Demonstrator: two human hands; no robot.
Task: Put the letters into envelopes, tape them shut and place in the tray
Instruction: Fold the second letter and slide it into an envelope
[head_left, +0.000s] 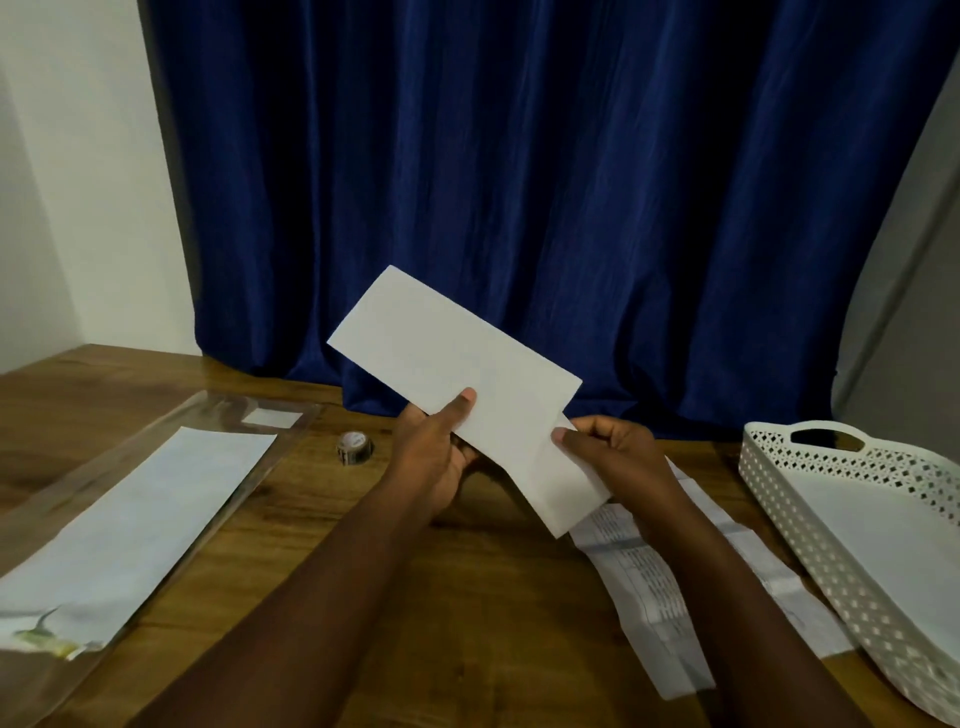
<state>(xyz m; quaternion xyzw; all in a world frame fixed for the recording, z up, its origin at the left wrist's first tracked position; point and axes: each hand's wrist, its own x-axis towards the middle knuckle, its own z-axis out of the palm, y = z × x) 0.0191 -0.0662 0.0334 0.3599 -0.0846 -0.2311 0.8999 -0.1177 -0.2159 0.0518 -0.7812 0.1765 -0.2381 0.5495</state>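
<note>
I see a white envelope held up above the middle of the worktop, tilted so its far end points up and to the left. My left hand grips its near long edge, thumb pressed flat on the face and fingers curled behind. My right hand is closed around a folded white letter at the envelope's lower right end; the letter's upper edge meets the envelope's opening, though I cannot tell how far in it sits.

Under my right forearm, printed folded letters lie in a strip on the worktop, running from near the right hand toward the near edge. Just right of them sits a white perforated tray with a cut-out handle at its far end and a white sheet or envelope lying flat inside.

A small roll of tape stands on the worktop just left of my left hand, apart from it. Farther left lies a clear plastic sleeve holding a stack of white envelopes, its near end crumpled.

Behind the worktop hangs a dark blue curtain, with a pale wall on the left.
</note>
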